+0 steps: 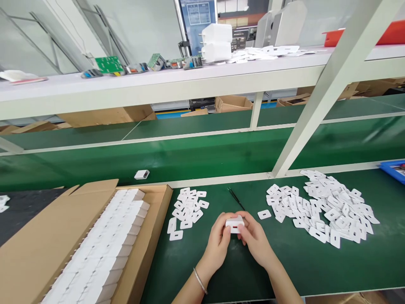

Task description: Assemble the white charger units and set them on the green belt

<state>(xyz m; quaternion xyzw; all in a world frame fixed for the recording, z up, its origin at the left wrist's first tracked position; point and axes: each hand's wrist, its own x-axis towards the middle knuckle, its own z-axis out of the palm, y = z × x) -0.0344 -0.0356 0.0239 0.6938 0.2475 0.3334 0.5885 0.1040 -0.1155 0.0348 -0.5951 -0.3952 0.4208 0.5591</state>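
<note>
Both my hands meet over the green mat near its front edge and hold one small white charger housing (234,224) between them. My left hand (218,242), with a thin bracelet on the wrist, grips its left side with curled fingers. My right hand (255,238) is closed on its right side, thumb on top. A single white flat cover plate (264,214) lies just right of my hands. Black tweezers (236,197) rest on the mat just beyond them.
A cardboard box (38,249) packed with rows of white charger housings (104,249) sits at the left. Small pile of white plates (188,207); large pile (329,207) at right. One charger (141,174) lies on the green conveyor. Shelf above holds circuit boards (109,64) and white chargers (217,42).
</note>
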